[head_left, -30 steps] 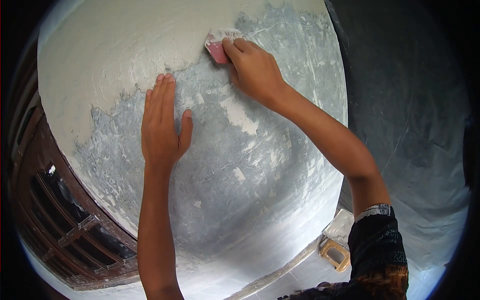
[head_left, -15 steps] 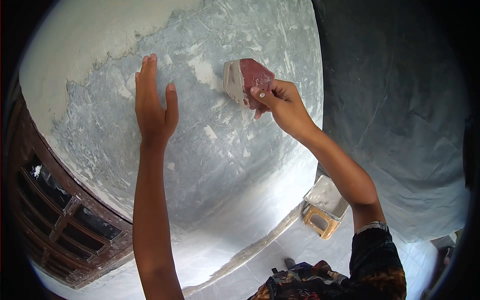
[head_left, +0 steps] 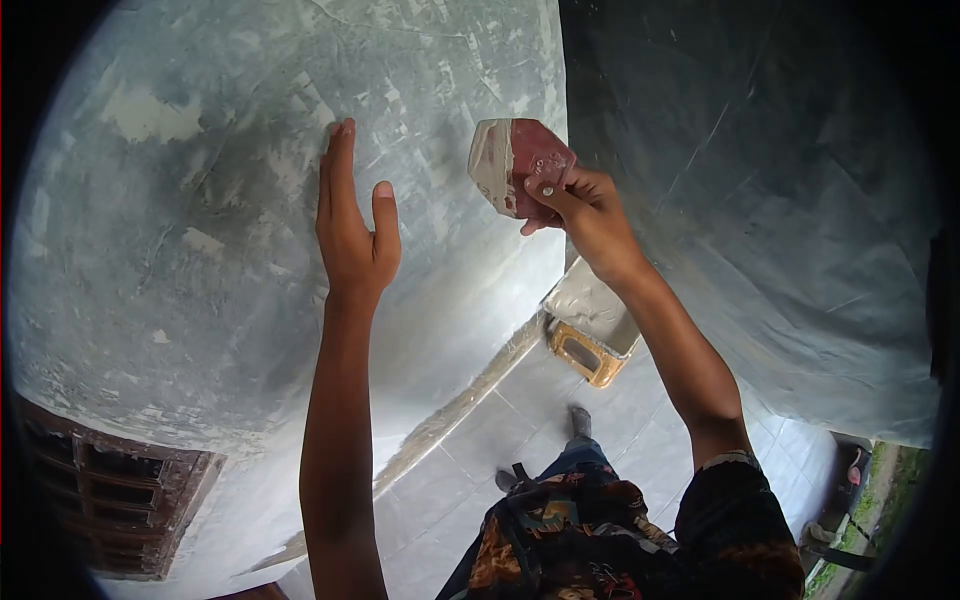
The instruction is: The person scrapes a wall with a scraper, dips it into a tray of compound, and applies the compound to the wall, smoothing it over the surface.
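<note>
Scraper [head_left: 515, 165], a flat reddish blade smeared pale along its left edge, is sitting in the right hand [head_left: 585, 215], which is pinching it by its lower corner between thumb and fingertips; the blade is standing up above the knuckles, just off the wall [head_left: 200, 200] and beside its outer corner, and whether the blade edge is touching the surface cannot be told. Left hand [head_left: 352, 225] is lying flat and released, holding nothing, fingers together and pointing up, the palm pressing against the grey, streaked plaster; the thumb is standing apart from the fingers. Both hands are near one another, with the left one lower and to the left of the scraper. Patches of lighter filler are showing on the wall above and left of the left hand. Down below, on the tiled floor [head_left: 480, 440], a yellow-framed tray [head_left: 590, 335] with pale paste in it is resting close to the foot of the wall, beneath the right forearm. A dark wooden window frame [head_left: 110, 500] is showing at the lower left. To the right, a second grey wall face [head_left: 780, 200] is running away from the corner. The person's patterned shirt [head_left: 590, 540] is filling the bottom edge.
</note>
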The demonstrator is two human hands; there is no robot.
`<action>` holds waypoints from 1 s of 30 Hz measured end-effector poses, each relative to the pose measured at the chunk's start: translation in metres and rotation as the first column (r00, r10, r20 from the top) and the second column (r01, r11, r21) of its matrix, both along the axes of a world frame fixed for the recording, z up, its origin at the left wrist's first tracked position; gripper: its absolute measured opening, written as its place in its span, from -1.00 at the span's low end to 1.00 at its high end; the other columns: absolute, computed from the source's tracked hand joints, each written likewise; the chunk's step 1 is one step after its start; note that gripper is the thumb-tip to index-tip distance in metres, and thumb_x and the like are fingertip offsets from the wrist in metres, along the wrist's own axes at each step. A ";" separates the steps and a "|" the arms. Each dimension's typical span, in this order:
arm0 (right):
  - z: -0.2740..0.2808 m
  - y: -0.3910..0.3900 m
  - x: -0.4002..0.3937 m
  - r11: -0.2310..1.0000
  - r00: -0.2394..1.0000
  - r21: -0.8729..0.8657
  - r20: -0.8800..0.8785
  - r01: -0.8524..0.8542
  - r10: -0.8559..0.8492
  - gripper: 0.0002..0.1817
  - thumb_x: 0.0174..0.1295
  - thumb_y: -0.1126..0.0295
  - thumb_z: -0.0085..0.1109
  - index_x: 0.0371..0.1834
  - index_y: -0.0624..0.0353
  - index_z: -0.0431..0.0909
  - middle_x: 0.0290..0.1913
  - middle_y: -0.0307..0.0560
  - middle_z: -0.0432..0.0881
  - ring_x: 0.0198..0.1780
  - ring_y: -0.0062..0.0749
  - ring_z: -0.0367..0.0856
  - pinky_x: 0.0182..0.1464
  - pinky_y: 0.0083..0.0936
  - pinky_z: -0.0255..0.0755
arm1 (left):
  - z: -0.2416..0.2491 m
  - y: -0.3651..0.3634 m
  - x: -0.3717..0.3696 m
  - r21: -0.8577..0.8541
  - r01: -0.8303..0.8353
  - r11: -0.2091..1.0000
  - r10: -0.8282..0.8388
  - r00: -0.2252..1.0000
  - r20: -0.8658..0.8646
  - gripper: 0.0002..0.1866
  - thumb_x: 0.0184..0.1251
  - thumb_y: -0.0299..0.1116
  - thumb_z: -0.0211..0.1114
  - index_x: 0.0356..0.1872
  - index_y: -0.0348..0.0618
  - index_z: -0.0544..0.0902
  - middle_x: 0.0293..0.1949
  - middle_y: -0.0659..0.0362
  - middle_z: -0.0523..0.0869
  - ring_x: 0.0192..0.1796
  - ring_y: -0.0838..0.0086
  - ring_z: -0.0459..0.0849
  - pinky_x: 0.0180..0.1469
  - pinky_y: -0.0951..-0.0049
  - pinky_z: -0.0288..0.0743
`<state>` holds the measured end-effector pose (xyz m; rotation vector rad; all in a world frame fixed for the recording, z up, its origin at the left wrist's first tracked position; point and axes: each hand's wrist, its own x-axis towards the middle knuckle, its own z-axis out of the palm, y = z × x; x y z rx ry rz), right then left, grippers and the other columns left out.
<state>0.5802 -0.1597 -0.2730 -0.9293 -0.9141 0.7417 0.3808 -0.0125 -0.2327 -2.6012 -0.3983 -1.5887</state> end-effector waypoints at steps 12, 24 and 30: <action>-0.307 -0.029 0.142 0.713 0.958 -0.659 0.279 0.241 -0.065 -0.79 0.25 0.44 0.22 -0.26 0.44 0.67 -0.45 0.10 0.71 -0.40 -0.29 0.73 -0.28 -0.38 0.54 | -0.248 -0.026 0.140 -0.549 -0.065 0.833 -0.122 0.947 -0.297 -0.44 0.61 -0.23 -0.05 0.51 -0.32 0.25 0.47 -0.15 0.40 0.54 -0.04 0.31 0.58 -0.02 0.09; -0.565 -0.031 0.079 0.376 0.672 -0.737 0.672 0.562 0.312 -0.75 0.17 0.52 0.11 -0.10 0.18 0.67 -0.13 0.11 0.71 0.00 0.07 0.68 -0.02 -0.07 0.63 | -0.432 -0.060 0.117 -0.799 -0.216 0.562 -0.268 0.866 -0.422 -0.46 0.64 -0.22 -0.04 0.50 -0.29 0.27 0.45 -0.15 0.42 0.54 -0.03 0.32 0.59 -0.04 0.07; -0.615 -0.022 0.046 0.453 0.496 -0.580 0.814 0.677 0.302 -0.74 0.19 0.56 0.10 -0.09 0.14 0.68 -0.11 0.06 0.71 0.04 -0.01 0.67 -0.02 -0.11 0.64 | -0.466 -0.077 0.089 -0.811 -0.318 0.491 -0.257 0.836 -0.484 -0.45 0.65 -0.21 -0.03 0.50 -0.30 0.26 0.43 -0.18 0.43 0.50 -0.04 0.38 0.53 0.04 0.19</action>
